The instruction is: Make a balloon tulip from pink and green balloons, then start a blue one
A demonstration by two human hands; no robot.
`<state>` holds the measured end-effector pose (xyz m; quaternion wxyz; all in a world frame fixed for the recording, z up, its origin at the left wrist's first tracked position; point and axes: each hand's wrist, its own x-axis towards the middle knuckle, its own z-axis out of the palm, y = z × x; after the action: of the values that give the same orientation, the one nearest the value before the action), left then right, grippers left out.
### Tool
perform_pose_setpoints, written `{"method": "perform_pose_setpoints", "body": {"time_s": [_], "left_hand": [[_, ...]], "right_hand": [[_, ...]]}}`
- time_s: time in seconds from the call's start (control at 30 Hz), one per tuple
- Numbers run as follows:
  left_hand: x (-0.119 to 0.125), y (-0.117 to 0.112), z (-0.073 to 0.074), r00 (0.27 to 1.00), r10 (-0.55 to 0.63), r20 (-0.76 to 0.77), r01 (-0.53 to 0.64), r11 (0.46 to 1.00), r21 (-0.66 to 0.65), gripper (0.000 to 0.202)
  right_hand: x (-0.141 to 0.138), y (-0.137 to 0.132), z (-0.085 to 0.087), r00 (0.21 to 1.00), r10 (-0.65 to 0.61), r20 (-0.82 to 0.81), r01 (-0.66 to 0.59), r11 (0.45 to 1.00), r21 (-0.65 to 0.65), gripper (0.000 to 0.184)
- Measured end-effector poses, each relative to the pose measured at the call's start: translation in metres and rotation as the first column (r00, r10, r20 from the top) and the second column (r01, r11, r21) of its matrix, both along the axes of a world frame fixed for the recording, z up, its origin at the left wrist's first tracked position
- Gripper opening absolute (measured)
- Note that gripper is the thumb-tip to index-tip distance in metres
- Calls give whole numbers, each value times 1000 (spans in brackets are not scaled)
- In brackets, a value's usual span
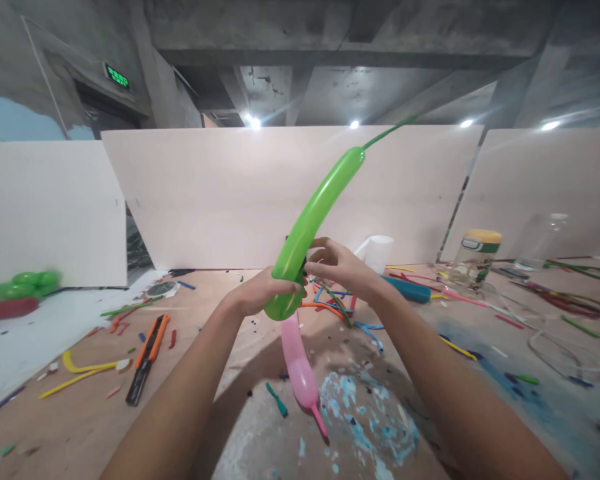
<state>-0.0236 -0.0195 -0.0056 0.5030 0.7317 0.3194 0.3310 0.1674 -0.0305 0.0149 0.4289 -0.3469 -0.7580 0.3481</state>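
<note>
The left hand (259,291) held a long green latex balloon (320,210), best gripped lightly; whether the right hand (349,268) gripped was unclear.

Before you, the green balloon (320,215) and pink balloon (300,370) look like smooth, glossy rubber, the tabletop (190,320) matt and patched with rough paint (363,436), the orange cutter (147,360) plastic, and, near the tabletop's far edge, the white roll (381,253) matt paper and the bottle (539,241) clear, shiny plastic.

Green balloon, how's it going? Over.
Left hand holds green balloon, lower end; right hand close beside. Mostly inflated, slanting upward. Possibly in the way: pink balloon below.
</note>
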Motion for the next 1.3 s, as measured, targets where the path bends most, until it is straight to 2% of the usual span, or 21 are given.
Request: {"method": "perform_pose_setpoints", "body": {"time_s": [0.03,0.07,0.13,0.17,0.2,0.23,0.3,0.37,0.43,0.47,0.53,0.6,0.73,0.8,0.9,1.0,1.07,1.13,1.2,1.3], "left_hand": [[3,-1,0,990,98,-100,-89,992,94,23],[6,-2,-1,955,223,-194,-180,960,216,18],[14,-5,-1,843,454,-288,-298,840,454,12],[17,-7,-1,808,512,-292,-311,792,526,13],[20,-9,0,802,522,-289,-303,774,556,15],[22,-10,0,819,495,-292,-283,790,544,17],[22,-13,1,881,369,-297,-216,871,440,20],[20,-13,2,953,190,-237,-122,953,276,19],[16,-13,2,992,-41,-117,48,997,52,23],[14,-13,2,984,-170,-49,166,984,-71,25],[10,-13,1,921,-382,74,387,884,-262,30],[8,-12,0,857,-491,158,514,790,-334,35],[10,-8,-6,793,-552,258,610,714,-345,40],[13,-6,-11,741,-600,303,672,658,-340,44],[17,-5,-17,660,-651,375,751,575,-325,52],[19,-8,-18,629,-647,431,777,536,-330,59],[19,-11,-17,647,-628,433,762,556,-332,64],[18,-13,-14,702,-582,410,709,621,-334,66],[14,-12,-12,766,-522,376,640,678,-363,66],[6,-7,-10,842,-419,340,533,746,-399,62]], "right_hand": [[-1,1,0,999,-44,-8,44,999,16,40],[-3,3,-1,997,-74,-13,74,997,24,36],[-9,8,-7,992,-115,-52,116,993,12,32],[-13,10,-11,988,-131,-84,131,991,-6,31],[-16,12,-14,982,-148,-114,146,989,-28,31],[-18,14,-17,978,-159,-136,154,987,-46,31],[-19,13,-18,979,-139,-146,131,989,-66,30],[-16,8,-13,990,-83,-116,75,995,-72,28],[-12,0,-5,996,-7,-90,0,997,-81,27],[-10,-4,-1,996,47,-80,-54,994,-92,27],[-7,-11,5,982,167,-85,-176,978,-113,27],[-5,-14,7,960,252,-123,-268,954,-136,27],[-3,-10,1,920,303,-247,-350,920,-176,29],[-3,-7,-1,897,327,-296,-392,899,-195,30],[-3,-6,-1,863,346,-369,-436,878,-196,43],[-5,-8,0,801,402,-445,-512,844,-159,54],[-6,-11,0,770,422,-479,-549,820,-161,49],[-7,-12,-1,770,397,-499,-540,823,-178,42],[-9,-12,-2,796,345,-497,-490,849,-196,39],[-8,-6,-3,875,248,-416,-363,905,-224,31]]}}
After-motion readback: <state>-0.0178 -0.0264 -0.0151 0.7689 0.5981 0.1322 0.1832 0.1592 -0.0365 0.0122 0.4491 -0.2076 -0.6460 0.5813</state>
